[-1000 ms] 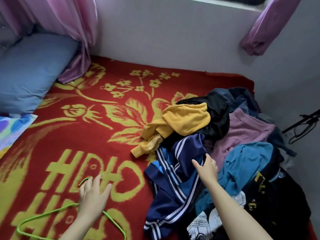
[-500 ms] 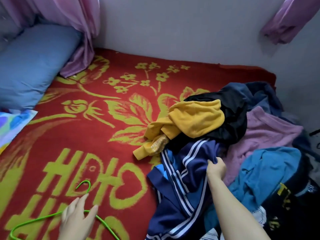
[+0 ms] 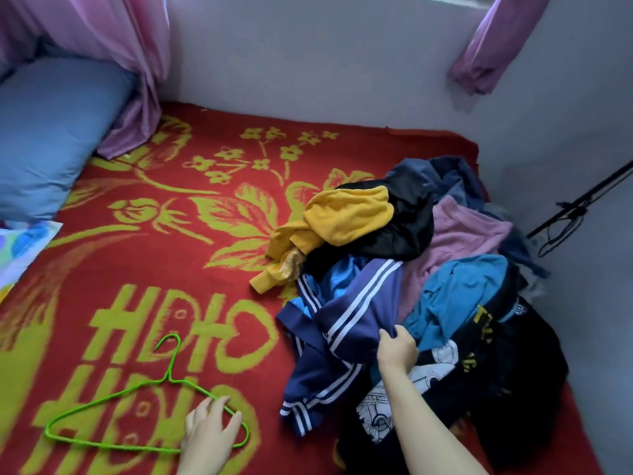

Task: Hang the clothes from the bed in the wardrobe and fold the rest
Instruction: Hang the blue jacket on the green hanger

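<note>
Navy striped jacket (image 3: 356,303) bunched in the right hand (image 3: 397,347), fingers curled round the cloth, forearm stretched over the clothes pile (image 3: 479,337) at the bed's right side. Left hand (image 3: 210,430) low, fingers loosely spread, tips touching the green hanger (image 3: 168,379) lying flat on the red blanket (image 3: 171,269). Yellow top (image 3: 346,217) crowds just behind the jacket. Blue pillow (image 3: 51,138) sits far left.

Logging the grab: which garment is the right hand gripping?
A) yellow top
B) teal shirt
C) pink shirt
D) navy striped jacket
D: the right hand has its fingers curled into a fold of the navy striped jacket.
</note>
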`<state>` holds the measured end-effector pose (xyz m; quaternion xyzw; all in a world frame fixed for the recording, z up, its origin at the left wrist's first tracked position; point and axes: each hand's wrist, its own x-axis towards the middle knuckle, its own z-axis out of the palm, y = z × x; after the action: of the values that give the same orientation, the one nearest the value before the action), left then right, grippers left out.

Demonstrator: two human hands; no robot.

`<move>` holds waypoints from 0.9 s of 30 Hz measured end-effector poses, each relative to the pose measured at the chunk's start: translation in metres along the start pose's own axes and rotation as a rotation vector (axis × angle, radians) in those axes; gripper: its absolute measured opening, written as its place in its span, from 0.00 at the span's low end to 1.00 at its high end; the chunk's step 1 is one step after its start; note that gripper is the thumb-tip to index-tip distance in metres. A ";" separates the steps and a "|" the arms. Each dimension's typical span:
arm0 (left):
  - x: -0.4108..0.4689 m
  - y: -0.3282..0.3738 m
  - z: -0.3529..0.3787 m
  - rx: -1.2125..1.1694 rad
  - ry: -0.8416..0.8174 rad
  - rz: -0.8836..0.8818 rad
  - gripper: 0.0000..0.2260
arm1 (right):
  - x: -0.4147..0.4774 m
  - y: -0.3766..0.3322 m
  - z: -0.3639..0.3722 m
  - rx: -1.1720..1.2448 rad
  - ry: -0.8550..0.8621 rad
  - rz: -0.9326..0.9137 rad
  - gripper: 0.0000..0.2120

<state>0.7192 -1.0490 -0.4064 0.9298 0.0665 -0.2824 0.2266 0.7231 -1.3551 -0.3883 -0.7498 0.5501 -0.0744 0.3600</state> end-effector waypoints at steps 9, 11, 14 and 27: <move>-0.025 0.026 -0.039 -0.133 -0.171 0.282 0.27 | -0.177 0.024 -0.027 -0.338 -0.006 -0.187 0.07; -0.031 0.034 -0.042 -0.182 -0.258 0.334 0.30 | -0.224 0.030 -0.033 -0.347 0.078 -0.361 0.05; -0.047 0.034 -0.047 -0.196 -0.416 0.437 0.36 | -0.301 0.031 -0.028 -0.321 0.198 -0.688 0.07; -0.051 -0.101 -0.084 0.241 -0.385 0.650 0.10 | -0.433 0.078 0.026 -0.288 -0.188 -0.683 0.21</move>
<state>0.6928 -0.9205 -0.3546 0.8525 -0.3083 -0.3707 0.2019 0.5104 -0.9736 -0.3326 -0.9364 0.2378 -0.0430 0.2544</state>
